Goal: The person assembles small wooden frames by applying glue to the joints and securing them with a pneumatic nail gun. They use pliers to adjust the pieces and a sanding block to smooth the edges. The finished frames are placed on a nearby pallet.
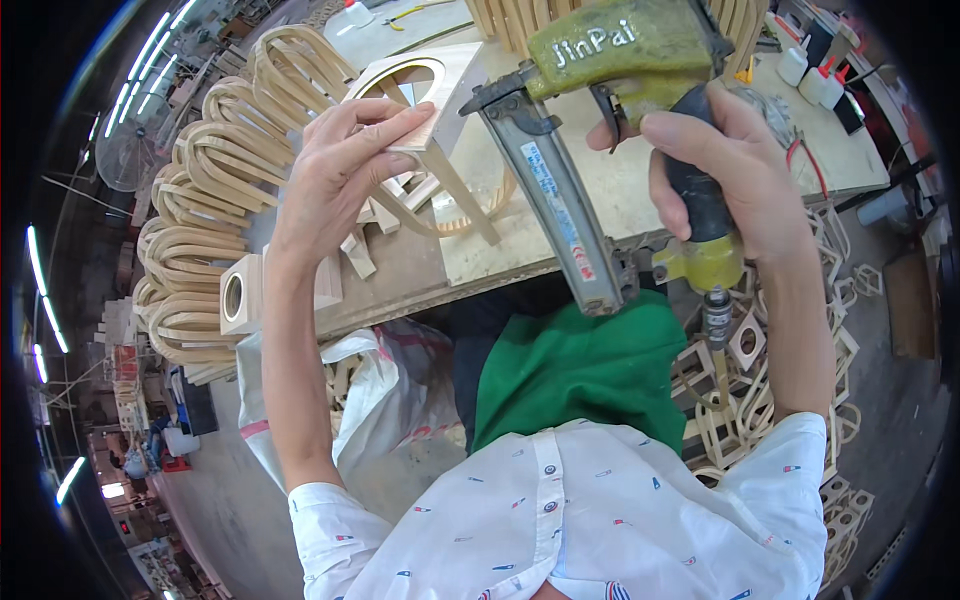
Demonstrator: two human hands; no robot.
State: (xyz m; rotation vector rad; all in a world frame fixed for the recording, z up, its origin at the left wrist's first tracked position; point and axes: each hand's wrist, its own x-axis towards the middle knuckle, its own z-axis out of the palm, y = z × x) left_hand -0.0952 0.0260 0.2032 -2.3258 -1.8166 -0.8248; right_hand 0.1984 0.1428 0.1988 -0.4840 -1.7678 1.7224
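Observation:
My left hand [340,170] pinches a square wooden board [455,68] with a large round hole, thumb and fingers at its near edge. From the board a bent wooden strip [455,188] curves down towards the worktable. In my right hand [745,170] is a green air nail gun [625,55], gripped by its black handle with a finger near the trigger. The gun's long grey magazine [565,215] slants down towards me. Its nose, at the upper left, points at the board and appears slightly apart from it.
Bent wooden loops [215,165] are stacked along the left of the worktable [500,255]. A small holed wooden block [238,297] stands at the left edge. Glue bottles [822,85] and red-handled pliers [805,165] lie at the right. A white sack [385,375] and piled wooden frames [735,430] lie below.

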